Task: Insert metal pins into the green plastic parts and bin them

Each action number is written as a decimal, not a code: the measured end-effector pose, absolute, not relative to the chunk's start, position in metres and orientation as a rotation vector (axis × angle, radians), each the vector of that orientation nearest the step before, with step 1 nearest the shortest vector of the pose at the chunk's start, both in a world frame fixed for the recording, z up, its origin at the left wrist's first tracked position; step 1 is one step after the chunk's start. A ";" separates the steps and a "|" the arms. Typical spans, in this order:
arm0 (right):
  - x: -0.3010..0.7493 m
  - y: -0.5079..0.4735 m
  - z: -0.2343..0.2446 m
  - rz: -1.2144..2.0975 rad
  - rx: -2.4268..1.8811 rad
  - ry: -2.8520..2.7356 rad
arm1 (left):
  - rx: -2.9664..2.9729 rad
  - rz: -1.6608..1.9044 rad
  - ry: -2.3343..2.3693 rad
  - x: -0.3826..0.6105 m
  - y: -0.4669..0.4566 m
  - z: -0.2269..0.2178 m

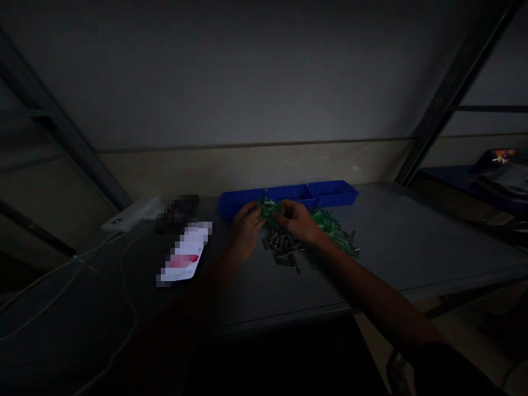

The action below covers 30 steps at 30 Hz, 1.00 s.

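Note:
Both hands meet over the table, in front of the blue bins, around a small green plastic bag point(269, 205) with light-coloured small parts in it. My left hand point(246, 226) pinches the bag's left side. My right hand point(300, 221) grips its right side with bent fingers. Below them lies a pile of small dark metal parts point(282, 242), partly hidden by the right hand. More green plastic bags point(330, 224) lie behind and beside my right forearm, with metal pieces among them. Dim light hides the parts' exact kind.
Three joined blue bins point(333, 193) stand along the back wall. Left of the hands lie a lit phone point(187, 256), a blurred dark object point(178, 213) and a white box point(132, 213). A pale cable point(126, 275) runs down the table's left side. Metal posts point(445, 93) rise at both sides.

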State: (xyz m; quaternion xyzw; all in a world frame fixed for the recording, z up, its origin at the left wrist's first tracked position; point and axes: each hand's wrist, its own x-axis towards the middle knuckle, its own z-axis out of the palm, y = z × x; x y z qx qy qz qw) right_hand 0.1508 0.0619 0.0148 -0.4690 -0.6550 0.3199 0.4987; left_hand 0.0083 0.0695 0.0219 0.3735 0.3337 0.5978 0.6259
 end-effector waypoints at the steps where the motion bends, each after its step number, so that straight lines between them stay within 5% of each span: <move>1: 0.152 0.061 0.017 0.755 -1.150 -1.568 | 0.863 1.362 0.775 0.008 0.069 0.023; 21: 0.153 0.049 0.024 0.256 -1.276 -1.589 | 0.795 1.048 0.987 0.000 0.078 0.028; 30: 0.148 0.044 0.028 0.329 -1.256 -1.555 | 1.299 1.425 0.936 -0.006 0.086 0.015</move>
